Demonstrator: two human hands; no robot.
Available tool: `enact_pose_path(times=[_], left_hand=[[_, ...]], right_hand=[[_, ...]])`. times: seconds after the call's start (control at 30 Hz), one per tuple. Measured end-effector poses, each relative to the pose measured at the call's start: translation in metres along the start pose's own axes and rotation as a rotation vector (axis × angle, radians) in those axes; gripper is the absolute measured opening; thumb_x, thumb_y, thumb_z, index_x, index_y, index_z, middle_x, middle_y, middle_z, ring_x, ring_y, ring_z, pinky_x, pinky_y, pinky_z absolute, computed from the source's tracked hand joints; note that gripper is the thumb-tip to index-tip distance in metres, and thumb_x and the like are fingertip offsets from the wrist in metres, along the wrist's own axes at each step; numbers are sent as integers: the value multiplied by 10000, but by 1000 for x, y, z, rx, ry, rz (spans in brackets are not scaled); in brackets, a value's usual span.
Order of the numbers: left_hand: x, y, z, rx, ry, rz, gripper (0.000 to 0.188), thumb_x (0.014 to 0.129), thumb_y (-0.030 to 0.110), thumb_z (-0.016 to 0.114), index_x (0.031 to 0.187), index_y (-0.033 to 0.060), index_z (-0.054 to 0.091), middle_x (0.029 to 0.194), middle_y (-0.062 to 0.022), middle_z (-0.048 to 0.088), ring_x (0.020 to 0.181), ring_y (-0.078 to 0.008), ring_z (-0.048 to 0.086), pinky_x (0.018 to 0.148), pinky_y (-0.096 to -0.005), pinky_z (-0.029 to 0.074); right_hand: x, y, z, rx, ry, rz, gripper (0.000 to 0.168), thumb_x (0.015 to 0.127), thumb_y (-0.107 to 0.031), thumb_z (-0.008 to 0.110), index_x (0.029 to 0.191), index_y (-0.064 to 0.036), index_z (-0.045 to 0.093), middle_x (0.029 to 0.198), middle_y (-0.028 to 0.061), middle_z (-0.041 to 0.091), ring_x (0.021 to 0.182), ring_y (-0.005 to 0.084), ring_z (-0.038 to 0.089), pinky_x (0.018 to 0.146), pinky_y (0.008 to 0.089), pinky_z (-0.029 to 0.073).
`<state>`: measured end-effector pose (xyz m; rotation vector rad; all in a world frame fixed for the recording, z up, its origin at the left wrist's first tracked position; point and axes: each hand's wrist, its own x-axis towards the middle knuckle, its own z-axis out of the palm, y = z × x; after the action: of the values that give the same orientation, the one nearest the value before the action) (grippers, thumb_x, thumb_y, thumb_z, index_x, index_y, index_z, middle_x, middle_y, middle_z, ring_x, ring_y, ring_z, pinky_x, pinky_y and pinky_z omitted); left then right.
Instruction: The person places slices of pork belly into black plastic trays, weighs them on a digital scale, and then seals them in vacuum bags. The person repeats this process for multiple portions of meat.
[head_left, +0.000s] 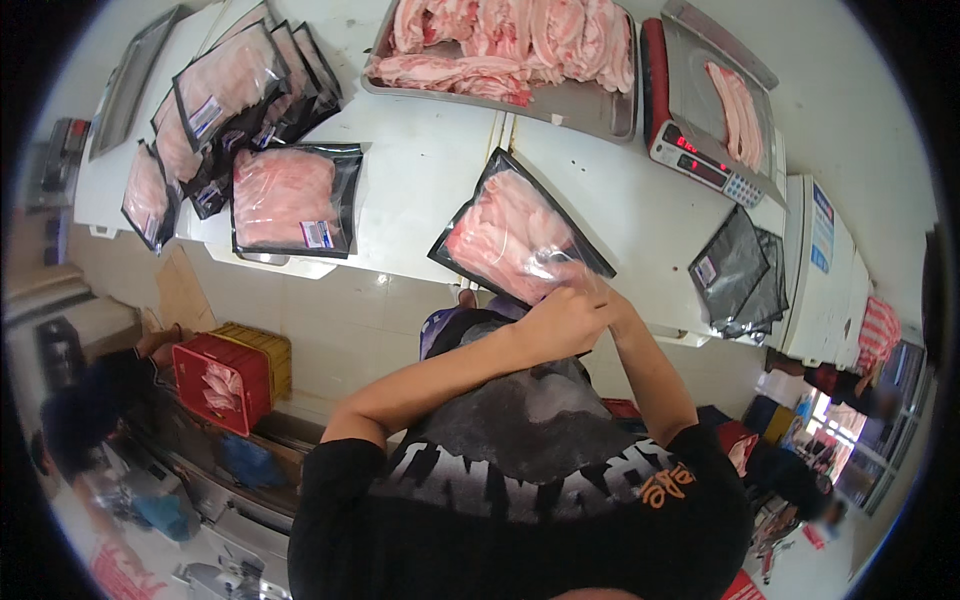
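Before me a clear-fronted, black-backed plastic bag (510, 225) of sliced raw meat lies at a slant on the white worktop (420, 195). My left hand (566, 322) is curled at the bag's lower right edge, beside my right wrist; its fingertips are hidden. My right hand (581, 281) reaches over the same corner, blurred and partly behind shiny film, so its grip is unclear. Another filled bag (285, 199) lies flat to the left, near a pile of filled bags (229, 79). Meat strips (735, 112) rest on a digital scale (694, 161) at the right.
A metal tray (585, 116) of pork belly strips (502, 37) stands at the back. Flat black bags (739, 274) lie at the right edge. An empty-looking metal tray (139, 82) is far left. Red (217, 382) and yellow crates (274, 352) stand below; other people are at both sides.
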<state>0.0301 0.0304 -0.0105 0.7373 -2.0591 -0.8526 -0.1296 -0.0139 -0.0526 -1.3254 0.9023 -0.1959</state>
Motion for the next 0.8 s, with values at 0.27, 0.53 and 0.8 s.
enact_pose_path(times=[0.27,0.53,0.8], left_hand=[[-25,-47,-83,13,429,-316,97,842,92,779,849,48,694,802,-99,664,740,-296,652,671,-410,527],[-72,-99,-119,101,549,-407,156,824,115,832,836,47,692,815,-83,644,800,-284,598,734,-402,477],[-85,-101,-123,33,464,-327,307,793,214,905,1019,60,765,1081,-105,699,1070,-288,639,910,-394,524]], right_hand=[[-4,-15,8,-57,85,-178,616,978,-193,710,1535,-14,516,1479,123,617,1311,170,580,1126,345,451],[13,-33,18,-159,143,-185,565,1006,-184,717,1513,-2,543,1547,123,581,1403,212,539,1199,373,391],[39,-54,17,-371,-24,-239,342,1019,-131,686,1337,-9,711,1234,100,782,1120,145,693,1026,323,512]])
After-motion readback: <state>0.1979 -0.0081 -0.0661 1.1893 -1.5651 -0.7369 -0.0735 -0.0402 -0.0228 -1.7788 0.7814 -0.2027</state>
